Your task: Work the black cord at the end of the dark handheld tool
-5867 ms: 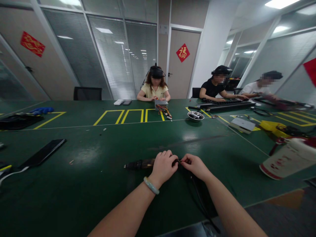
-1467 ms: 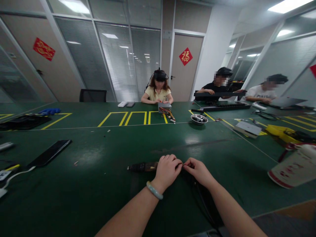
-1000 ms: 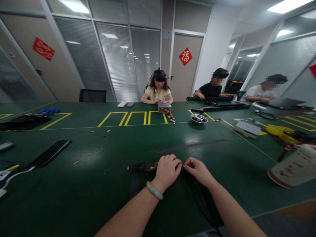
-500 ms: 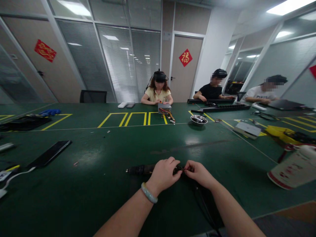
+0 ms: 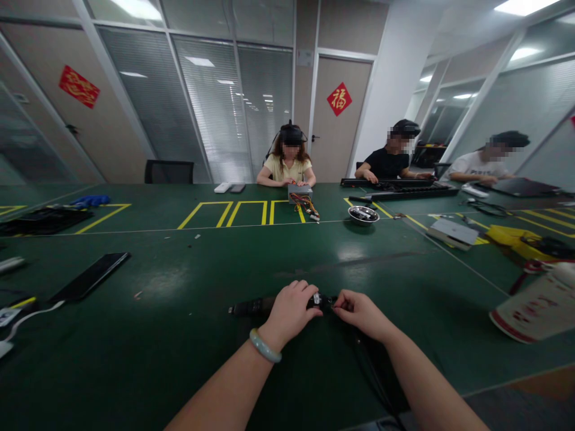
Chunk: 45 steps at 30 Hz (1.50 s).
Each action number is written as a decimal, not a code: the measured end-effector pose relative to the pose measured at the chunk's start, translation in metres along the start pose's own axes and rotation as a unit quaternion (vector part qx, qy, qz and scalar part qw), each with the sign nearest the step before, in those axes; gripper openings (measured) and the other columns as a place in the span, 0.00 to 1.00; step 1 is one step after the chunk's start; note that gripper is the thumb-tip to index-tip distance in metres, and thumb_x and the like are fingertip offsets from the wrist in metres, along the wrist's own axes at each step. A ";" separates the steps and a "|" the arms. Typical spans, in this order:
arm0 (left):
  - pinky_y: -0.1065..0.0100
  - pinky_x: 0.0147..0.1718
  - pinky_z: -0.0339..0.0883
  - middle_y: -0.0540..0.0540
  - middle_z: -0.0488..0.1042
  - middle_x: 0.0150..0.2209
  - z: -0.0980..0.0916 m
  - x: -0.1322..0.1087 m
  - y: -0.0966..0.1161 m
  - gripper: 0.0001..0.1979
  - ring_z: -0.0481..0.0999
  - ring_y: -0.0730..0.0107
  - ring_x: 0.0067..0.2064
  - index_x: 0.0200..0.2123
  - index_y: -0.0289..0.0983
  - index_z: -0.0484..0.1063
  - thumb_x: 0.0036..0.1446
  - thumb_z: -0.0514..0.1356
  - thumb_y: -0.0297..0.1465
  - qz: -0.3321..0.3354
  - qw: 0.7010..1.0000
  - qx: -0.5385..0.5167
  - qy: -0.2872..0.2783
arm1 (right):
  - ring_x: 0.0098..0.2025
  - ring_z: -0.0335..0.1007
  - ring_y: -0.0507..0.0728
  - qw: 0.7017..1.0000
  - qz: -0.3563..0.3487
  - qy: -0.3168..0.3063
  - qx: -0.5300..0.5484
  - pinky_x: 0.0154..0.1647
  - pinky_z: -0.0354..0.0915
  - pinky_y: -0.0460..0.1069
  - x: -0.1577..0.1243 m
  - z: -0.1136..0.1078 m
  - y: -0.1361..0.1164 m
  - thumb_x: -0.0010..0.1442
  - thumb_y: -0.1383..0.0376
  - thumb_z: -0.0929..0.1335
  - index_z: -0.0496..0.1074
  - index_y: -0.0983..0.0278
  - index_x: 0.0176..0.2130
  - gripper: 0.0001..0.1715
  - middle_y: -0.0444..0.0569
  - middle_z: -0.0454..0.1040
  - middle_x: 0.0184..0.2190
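A dark, tube-shaped corded electric screwdriver [image 5: 254, 306] lies across the green table, its metal tip pointing left. My left hand [image 5: 291, 308] is wrapped over its body, with a green bangle at the wrist. Just right of those fingers, the tool's back end [image 5: 317, 299] shows black parts and a small white label. My right hand [image 5: 353, 308] pinches at this end, thumb and fingertips together; what lies between them is too small to make out. A black cable [image 5: 375, 374] runs down toward the table edge beneath my right forearm.
To the right stands a white-and-red cup [image 5: 534, 308]. A phone [image 5: 92, 276] with a white cable lies at left. Further off are a metal bowl [image 5: 363, 215], a white box [image 5: 453, 232] and a grey unit with wires [image 5: 300, 193]. Several people sit across the table.
My left hand has slid slightly left along the screwdriver, uncovering the white label at its back end. My right hand keeps its pinch in nearly the same place.
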State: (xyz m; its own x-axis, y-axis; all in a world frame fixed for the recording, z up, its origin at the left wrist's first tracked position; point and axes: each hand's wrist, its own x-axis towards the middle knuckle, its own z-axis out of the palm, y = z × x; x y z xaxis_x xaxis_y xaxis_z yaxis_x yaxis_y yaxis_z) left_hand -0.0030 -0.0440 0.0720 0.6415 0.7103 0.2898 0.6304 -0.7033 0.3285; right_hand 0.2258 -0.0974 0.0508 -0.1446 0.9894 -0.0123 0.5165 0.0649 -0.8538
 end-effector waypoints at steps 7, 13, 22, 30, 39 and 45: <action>0.63 0.45 0.64 0.49 0.69 0.45 -0.006 0.006 -0.010 0.20 0.68 0.63 0.47 0.48 0.44 0.67 0.53 0.68 0.37 -0.007 1.000 0.020 0.004 | 0.29 0.66 0.51 0.999 -0.016 0.041 -0.022 0.29 0.59 0.45 0.004 0.007 -0.003 0.60 0.59 0.67 0.70 0.63 0.34 0.09 0.42 0.72 0.28; 0.61 0.46 0.64 0.46 0.70 0.44 -0.007 0.005 0.001 0.16 0.71 0.61 0.46 0.44 0.40 0.66 0.58 0.61 0.42 -0.021 1.000 0.004 0.015 | 0.31 0.69 0.53 0.995 0.006 0.091 -0.039 0.31 0.61 0.46 0.008 0.011 0.002 0.60 0.59 0.67 0.71 0.62 0.34 0.09 0.43 0.75 0.30; 0.59 0.52 0.62 0.47 0.70 0.49 0.014 0.007 0.017 0.08 0.68 0.62 0.52 0.44 0.41 0.67 0.60 0.58 0.28 0.048 0.998 0.022 0.017 | 0.30 0.70 0.53 0.992 0.031 0.093 -0.076 0.30 0.61 0.46 0.008 0.013 -0.001 0.58 0.60 0.68 0.72 0.61 0.32 0.07 0.43 0.76 0.29; 0.62 0.47 0.62 0.48 0.71 0.44 0.021 0.011 0.017 0.07 0.69 0.63 0.47 0.44 0.40 0.67 0.62 0.57 0.28 0.039 0.999 0.020 0.023 | 0.29 0.70 0.53 0.982 0.042 0.114 -0.146 0.29 0.59 0.46 0.009 0.017 -0.003 0.57 0.62 0.67 0.72 0.60 0.31 0.05 0.43 0.76 0.28; 0.63 0.44 0.62 0.48 0.71 0.41 0.021 0.011 0.018 0.05 0.69 0.64 0.45 0.41 0.40 0.67 0.61 0.57 0.28 0.029 0.999 0.020 0.028 | 0.31 0.72 0.55 0.973 0.058 0.131 -0.181 0.31 0.59 0.47 0.015 0.025 -0.004 0.57 0.62 0.67 0.74 0.59 0.33 0.05 0.45 0.77 0.30; 0.63 0.45 0.62 0.48 0.71 0.41 0.022 0.010 0.017 0.04 0.69 0.65 0.45 0.41 0.40 0.68 0.62 0.57 0.28 0.034 0.999 0.027 0.031 | 0.33 0.73 0.56 0.983 0.050 0.122 -0.125 0.34 0.63 0.47 0.015 0.024 -0.002 0.58 0.59 0.67 0.75 0.60 0.35 0.08 0.45 0.79 0.32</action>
State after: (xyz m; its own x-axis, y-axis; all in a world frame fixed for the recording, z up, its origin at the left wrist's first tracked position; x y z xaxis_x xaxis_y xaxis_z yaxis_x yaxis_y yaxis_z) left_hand 0.0231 -0.0496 0.0607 0.6561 0.6604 0.3652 0.6100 -0.7490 0.2585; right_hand 0.2026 -0.0857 0.0398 0.1084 0.9922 0.0609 0.7143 -0.0351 -0.6990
